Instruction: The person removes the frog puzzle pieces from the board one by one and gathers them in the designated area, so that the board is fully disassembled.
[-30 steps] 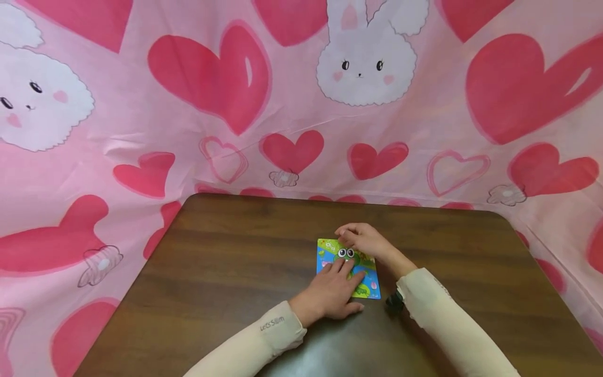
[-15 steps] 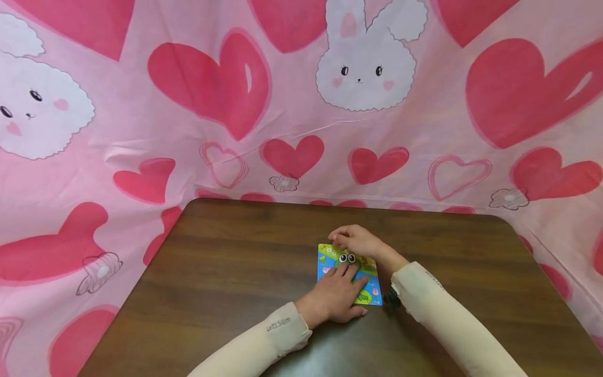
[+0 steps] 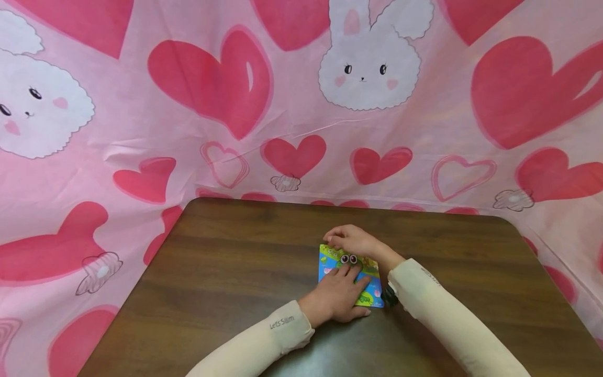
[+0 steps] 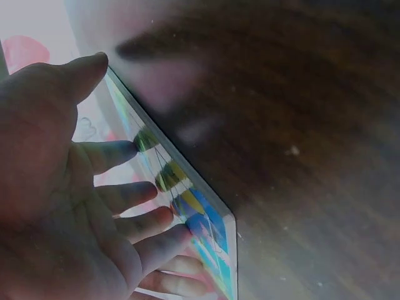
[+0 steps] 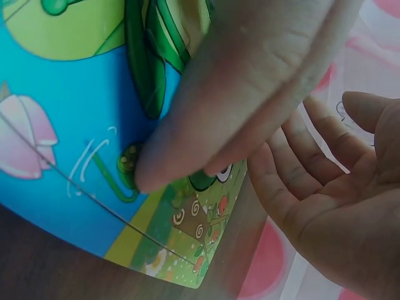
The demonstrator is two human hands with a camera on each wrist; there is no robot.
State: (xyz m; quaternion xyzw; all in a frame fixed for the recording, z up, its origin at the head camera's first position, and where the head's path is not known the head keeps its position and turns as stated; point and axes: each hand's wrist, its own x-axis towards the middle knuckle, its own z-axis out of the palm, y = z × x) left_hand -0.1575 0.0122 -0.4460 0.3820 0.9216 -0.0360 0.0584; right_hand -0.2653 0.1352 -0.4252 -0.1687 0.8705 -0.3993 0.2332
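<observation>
A square frog puzzle (image 3: 375, 287) lies flat on the table, showing a green frog with big round eyes on blue water. Thin cut lines cross its picture (image 5: 69, 125) in the right wrist view. My left hand (image 3: 341, 296) rests on its near part with fingers spread, fingertips on the frog. In the left wrist view those fingers (image 4: 150, 222) reach over the puzzle's thick pale edge, thumb apart. My right hand (image 3: 355, 242) bends over the far edge near the far left corner. Its fingers (image 5: 306, 147) are loosely bent beside the board, with nothing visible in them.
The brown wooden table (image 3: 226, 272) extends around the puzzle on all sides. A pink cloth (image 3: 301, 115) with hearts and rabbits hangs behind and beside it. A small dark object (image 3: 390, 295) shows under the right sleeve cuff, close to the puzzle's right edge.
My right hand has slid left along the puzzle's far edge toward the far left corner. The left hand stays spread on the puzzle. The head view has shifted slightly.
</observation>
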